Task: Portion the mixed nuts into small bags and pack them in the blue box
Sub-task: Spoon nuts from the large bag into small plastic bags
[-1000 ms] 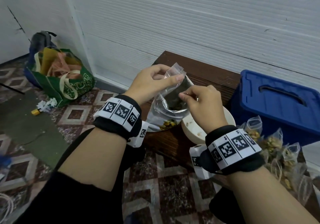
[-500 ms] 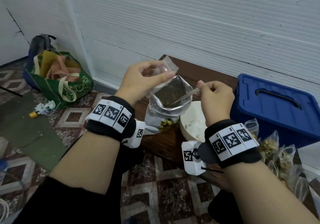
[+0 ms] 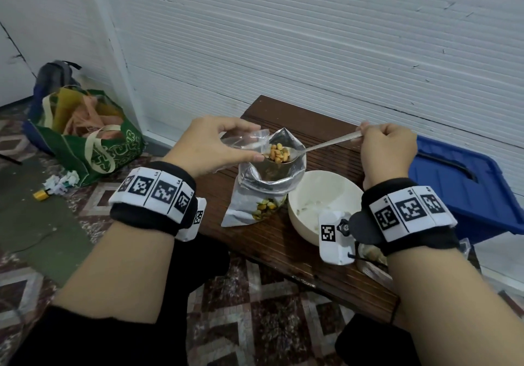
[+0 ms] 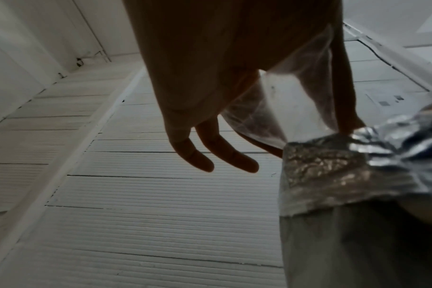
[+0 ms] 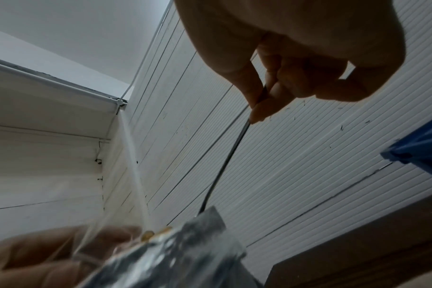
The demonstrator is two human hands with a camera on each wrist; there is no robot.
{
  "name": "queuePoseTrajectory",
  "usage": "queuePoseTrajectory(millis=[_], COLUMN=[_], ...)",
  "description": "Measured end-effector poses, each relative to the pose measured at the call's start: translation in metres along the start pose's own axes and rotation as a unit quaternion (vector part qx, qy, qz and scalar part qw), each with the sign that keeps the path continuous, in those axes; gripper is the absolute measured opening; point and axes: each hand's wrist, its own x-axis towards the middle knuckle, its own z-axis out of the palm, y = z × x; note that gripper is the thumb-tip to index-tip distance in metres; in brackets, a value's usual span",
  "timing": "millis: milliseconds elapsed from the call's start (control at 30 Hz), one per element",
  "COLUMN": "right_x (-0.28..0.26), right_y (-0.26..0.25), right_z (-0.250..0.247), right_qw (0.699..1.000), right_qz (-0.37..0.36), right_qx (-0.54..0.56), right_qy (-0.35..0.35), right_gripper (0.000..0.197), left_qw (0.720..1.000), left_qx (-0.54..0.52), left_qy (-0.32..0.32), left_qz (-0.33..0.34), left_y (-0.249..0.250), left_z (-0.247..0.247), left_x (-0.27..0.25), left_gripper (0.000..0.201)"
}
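At frame centre the right hand (image 3: 387, 150) pinches a loaded spoon (image 3: 317, 148) pointing left, seemingly at the mouth of the small bag (image 3: 243, 143) pinched by the left hand (image 3: 211, 146).

blue box (image 3: 465, 192), silver foil bag (image 3: 272, 184), maybe cream bowl (image 3: 317, 195).

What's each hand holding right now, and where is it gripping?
The left hand pinches the small clear bag near its open mouth. The right hand grips the spoon at the handle's far end.
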Motion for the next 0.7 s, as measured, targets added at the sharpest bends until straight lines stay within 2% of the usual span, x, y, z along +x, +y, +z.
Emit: queuePoseTrajectory(millis=[200,367,467,567,700], right_x=[0.012,0.007,0.003,-0.005,-0.017], right_y=[-0.011,-0.017,-0.021,-0.025,-0.031], right_z=[-0.015,-0.008,-0.001,0.005,0.007], right_qw=[1.0,0.999,0.998,0.996,0.981], right_qz=[-0.011,-0.029,-0.042,-0.063,-0.132], right_qx=[0.026,0.033,0.024,0.026,0.095], right_qy=[0.011,-0.014,-0.036,-0.053,-0.104], right_gripper=[0.041,0.033,0.027,0.032,0.021], left_qw=[0.999,0.998,0.998,0.998,0.999], left_qx=[0.016,0.04,0.042,0.034,-0.001], left_qy=[-0.028,-0.05,-0.048,-0.042,-0.008], left_qz=[0.004,0.01,0.023,0.033,0.043], left_y=[0.0,0.007,0.011,0.014,0.016], left_z=[0.004,0.014,0.021,0.028,0.033], left_x=[0.003,0.007,0.009,0.009,0.009], left_gripper=[0.054,0.056,0.055,0.051,0.037])
